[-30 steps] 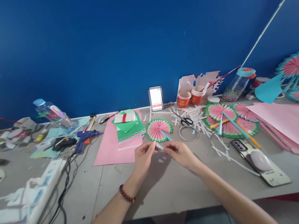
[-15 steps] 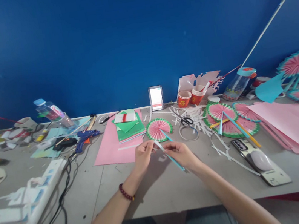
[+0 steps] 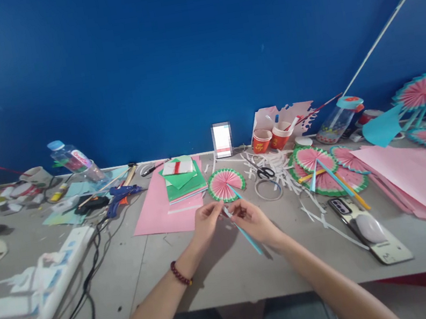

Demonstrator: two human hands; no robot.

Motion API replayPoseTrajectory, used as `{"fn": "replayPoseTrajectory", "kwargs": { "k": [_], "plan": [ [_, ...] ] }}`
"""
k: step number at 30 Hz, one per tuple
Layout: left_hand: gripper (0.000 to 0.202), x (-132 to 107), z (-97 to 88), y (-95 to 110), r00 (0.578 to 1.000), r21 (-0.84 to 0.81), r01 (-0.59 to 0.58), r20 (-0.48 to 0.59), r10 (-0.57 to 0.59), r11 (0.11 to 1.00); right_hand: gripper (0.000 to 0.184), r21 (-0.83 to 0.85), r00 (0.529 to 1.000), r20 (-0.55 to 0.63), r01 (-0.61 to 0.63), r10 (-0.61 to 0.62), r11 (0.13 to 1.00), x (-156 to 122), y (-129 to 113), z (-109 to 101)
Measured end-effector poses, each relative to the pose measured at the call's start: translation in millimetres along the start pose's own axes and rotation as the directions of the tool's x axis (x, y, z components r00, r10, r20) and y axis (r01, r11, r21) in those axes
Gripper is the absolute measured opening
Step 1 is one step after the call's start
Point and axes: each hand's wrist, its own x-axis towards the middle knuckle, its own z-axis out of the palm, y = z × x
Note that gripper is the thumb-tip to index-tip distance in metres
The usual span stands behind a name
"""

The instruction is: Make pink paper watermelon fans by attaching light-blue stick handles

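Note:
Both hands meet over the middle of the grey table (image 3: 224, 277). My left hand (image 3: 206, 222), with a dark red bead bracelet on its wrist, pinches the upper end of a thin light-blue paper stick (image 3: 246, 234). My right hand (image 3: 252, 220) is closed round the same stick lower down, and the stick's free end slants down to the right, past the fingers. Just behind the hands lies a round pink paper fan with a green rim (image 3: 226, 184) that has a blue stick of its own.
A pink sheet (image 3: 155, 207) with a stack of green paper (image 3: 184, 183) lies left of the fan. To the right: scissors (image 3: 264, 171), a tape ring (image 3: 267, 189), white paper strips, more watermelon fans (image 3: 323, 171), a phone (image 3: 367, 229), pink sheets. At left: a glue gun (image 3: 120, 195), power strip (image 3: 58, 272), cables.
The blue stick has been drawn out between my hands: a second ago only a short bit showed between the fingers, now its end sticks out below my right hand. The hands shifted slightly.

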Motion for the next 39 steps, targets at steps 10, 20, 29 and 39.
{"fn": "replayPoseTrajectory", "kwargs": {
  "k": [10, 20, 29, 39],
  "plan": [
    [0.049, 1.1, 0.1, -6.2, 0.975, -0.153, 0.18, 0.156, -0.156, 0.972, 0.027, 0.011, 0.999, -0.048, 0.0, 0.0, 1.0, 0.1, -5.6, -4.1],
    [0.035, -3.7, 4.3, 0.5, 0.947, -0.167, 0.277, 0.212, -0.24, 0.946, 0.033, -0.548, 0.922, -0.111, 0.254, -0.371, 0.797, -4.1, -4.1, -8.9],
    [0.033, -1.0, 4.2, -7.3, 0.965, -0.124, 0.239, 0.141, -0.221, 0.963, 0.025, -0.686, 0.898, -0.097, 0.252, -0.429, 0.683, -4.3, -2.9, -9.3],
    [0.032, -6.6, 7.3, -5.1, 0.977, -0.05, 0.113, 0.19, -0.102, 0.992, 0.021, -0.792, 0.906, -0.089, 0.187, -0.413, 0.581, -6.6, -6.1, -8.0]
  ]
}}
